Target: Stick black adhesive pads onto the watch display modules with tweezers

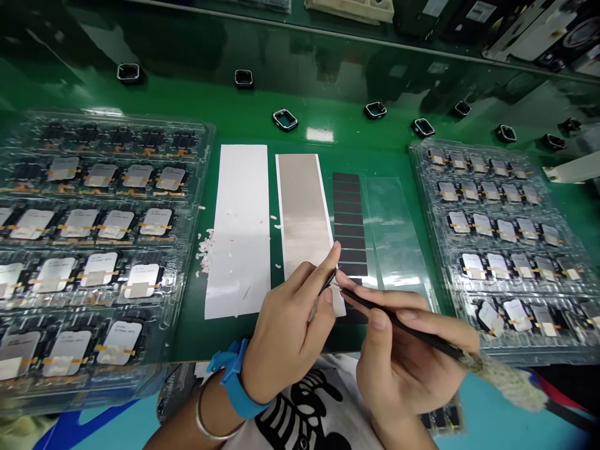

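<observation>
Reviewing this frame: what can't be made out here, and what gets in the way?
- Small piece between the left hand fingertips and the tweezers tip: too small, partly covered by the fingers, head view.
- Bottom of the black strip: hidden behind both hands.
- Print on parts in the left tray: too small and blurred.
- Right tray: cut off by the frame's right edge.
- Right hand tweezers' back end: wrapped, runs out of frame.

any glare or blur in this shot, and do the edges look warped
Head view: overhead lights glare off the green table and the clear tray lids, worst on the left tray. The wide lens bows the trays outward, and the right tray smears at the frame edge. The left hand, right hand and tweezers stay fairly sharp.
</observation>
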{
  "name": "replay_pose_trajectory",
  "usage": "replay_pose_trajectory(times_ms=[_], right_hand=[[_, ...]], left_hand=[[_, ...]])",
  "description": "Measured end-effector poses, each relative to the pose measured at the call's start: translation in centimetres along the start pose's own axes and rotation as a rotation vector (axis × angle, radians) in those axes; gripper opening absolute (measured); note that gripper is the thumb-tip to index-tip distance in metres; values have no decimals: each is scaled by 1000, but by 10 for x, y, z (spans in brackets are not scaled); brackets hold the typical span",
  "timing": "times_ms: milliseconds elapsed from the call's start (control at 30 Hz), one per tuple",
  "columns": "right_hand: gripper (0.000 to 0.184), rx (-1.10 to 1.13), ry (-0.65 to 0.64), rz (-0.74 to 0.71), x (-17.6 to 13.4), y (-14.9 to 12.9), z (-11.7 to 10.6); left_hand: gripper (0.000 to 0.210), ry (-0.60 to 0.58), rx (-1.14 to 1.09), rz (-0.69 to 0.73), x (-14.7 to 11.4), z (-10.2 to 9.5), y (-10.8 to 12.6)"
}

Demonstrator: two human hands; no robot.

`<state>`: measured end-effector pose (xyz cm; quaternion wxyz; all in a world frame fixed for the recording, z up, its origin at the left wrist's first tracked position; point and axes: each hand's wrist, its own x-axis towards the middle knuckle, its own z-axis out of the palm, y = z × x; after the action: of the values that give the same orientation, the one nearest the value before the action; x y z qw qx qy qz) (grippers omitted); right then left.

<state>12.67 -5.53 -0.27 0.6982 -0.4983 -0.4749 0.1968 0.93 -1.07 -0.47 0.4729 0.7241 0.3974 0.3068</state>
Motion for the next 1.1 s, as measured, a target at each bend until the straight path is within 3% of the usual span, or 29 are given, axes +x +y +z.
replay_pose_trajectory(times_ms=[533, 867, 1100], right_hand=[[42, -28, -33, -118, 5, 3, 0], [36, 74, 6, 36, 4, 0, -3], [38, 33, -34, -18, 2, -1, -4]], left_hand=[[53, 12, -30, 40, 0, 0, 0], [53, 23, 43, 71, 1, 2, -3], [53, 6, 43, 80, 1, 1, -5]])
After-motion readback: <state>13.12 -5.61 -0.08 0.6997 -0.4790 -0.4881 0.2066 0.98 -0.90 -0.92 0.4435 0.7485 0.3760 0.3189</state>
